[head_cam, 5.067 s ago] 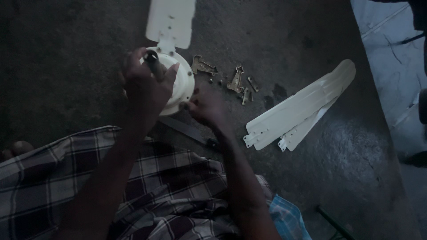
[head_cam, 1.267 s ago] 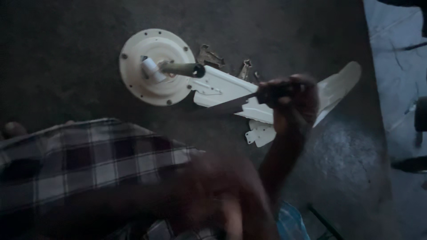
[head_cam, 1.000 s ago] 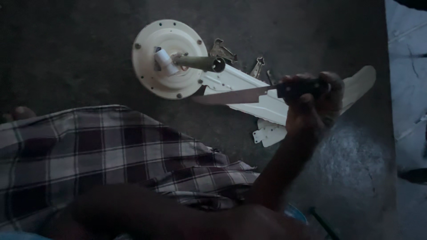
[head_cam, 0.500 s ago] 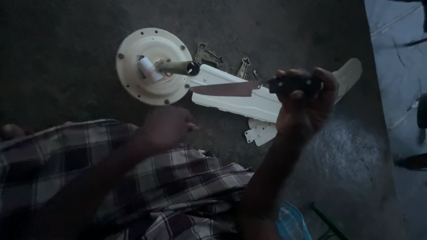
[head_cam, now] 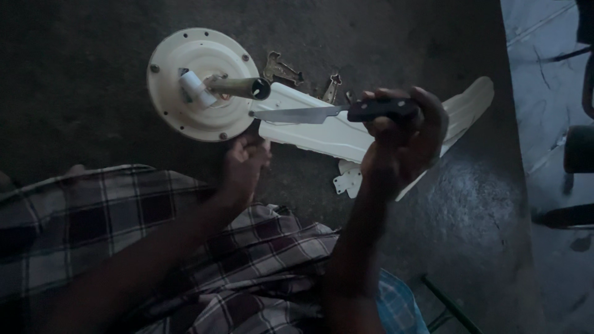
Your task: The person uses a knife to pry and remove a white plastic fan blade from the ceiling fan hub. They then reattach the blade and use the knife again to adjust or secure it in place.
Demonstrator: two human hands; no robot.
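A cream round ceiling-fan motor housing [head_cam: 185, 114] lies on the dark floor with a brass-coloured down-rod [head_cam: 238, 88] sticking up from its middle. My right hand [head_cam: 402, 139] is shut on the black handle of a knife [head_cam: 309, 114], whose blade points left toward the housing. My left hand [head_cam: 244, 164] reaches to the housing's near rim, fingers curled at its edge. White fan blades [head_cam: 346, 133] lie to the right, under the knife.
Several brass-coloured blade brackets [head_cam: 284, 68] lie behind the housing. A checked cloth [head_cam: 154, 229] covers my lap at the bottom. A lighter floor strip [head_cam: 550, 93] runs along the right side, with dark objects on it.
My left hand has come forward from my lap to the housing's rim. The knife in my right hand has stayed near the white blades, its tip toward the housing.
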